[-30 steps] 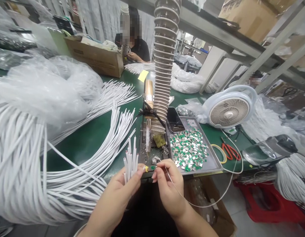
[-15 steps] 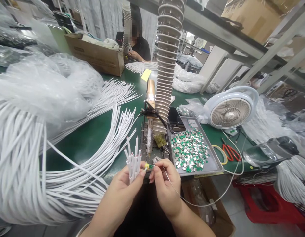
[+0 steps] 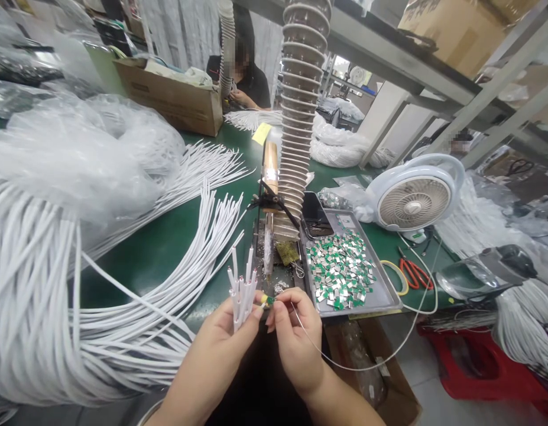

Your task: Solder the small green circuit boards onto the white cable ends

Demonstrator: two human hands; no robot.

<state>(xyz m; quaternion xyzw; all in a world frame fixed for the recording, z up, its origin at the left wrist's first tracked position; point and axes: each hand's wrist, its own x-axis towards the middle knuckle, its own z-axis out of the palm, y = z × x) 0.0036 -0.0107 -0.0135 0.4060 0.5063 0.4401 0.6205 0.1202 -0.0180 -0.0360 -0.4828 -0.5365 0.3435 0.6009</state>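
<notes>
My left hand (image 3: 220, 346) is closed round a bunch of white cable ends (image 3: 242, 287) that stand upright out of its fist. Between its fingertips and those of my right hand (image 3: 295, 337) sits a small green connector board (image 3: 268, 300). My right hand pinches that board and a thin solder wire (image 3: 366, 364), which loops down and away to the right. Both hands hover at the near edge of the green bench, just in front of a soldering jig (image 3: 270, 263).
A metal tray (image 3: 384, 296) of green and silver connector parts lies right of the jig. A ribbed fume duct (image 3: 300, 106) rises behind it. Long white cables (image 3: 43, 284) heap on the left. A small fan (image 3: 413, 198), red scissors (image 3: 413, 273) and another worker (image 3: 245, 74) are farther off.
Both hands have drawn a little closer together and shifted slightly left; the cable bunch has tilted a bit. Their grips are unchanged.
</notes>
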